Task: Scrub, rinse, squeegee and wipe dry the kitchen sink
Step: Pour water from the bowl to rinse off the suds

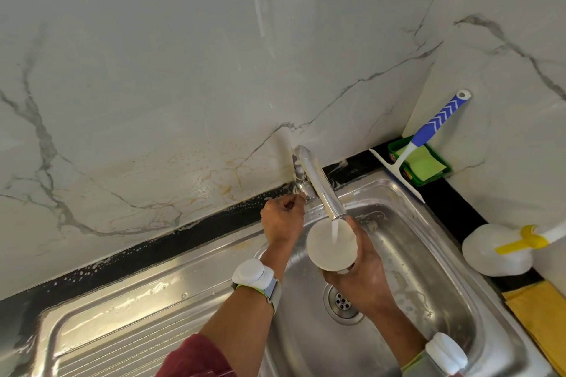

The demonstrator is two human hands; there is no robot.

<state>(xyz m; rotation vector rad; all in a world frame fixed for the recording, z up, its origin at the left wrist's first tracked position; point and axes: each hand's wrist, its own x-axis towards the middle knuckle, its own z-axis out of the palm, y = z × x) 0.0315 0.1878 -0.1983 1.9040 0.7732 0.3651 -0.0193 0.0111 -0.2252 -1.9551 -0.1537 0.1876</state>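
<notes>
A steel sink (441, 281) with soapy residue on its walls sits below me, its drain (342, 300) in the middle. My right hand (363, 272) grips a cup (327, 246) held under the chrome tap spout (321, 187). Water runs from the spout into the cup. My left hand (283, 219) grips the tap handle (301, 193) at the tap's base by the wall. A squeegee (428, 131) with a blue and white handle leans in the back right corner.
A green tray (442, 170) holding a green sponge (424, 162) sits under the squeegee. A white spray bottle with a yellow nozzle (496, 249) lies on the black counter at right, beside a yellow cloth (539, 315). The wet ribbed drainboard (122, 315) lies left. Marble walls stand behind.
</notes>
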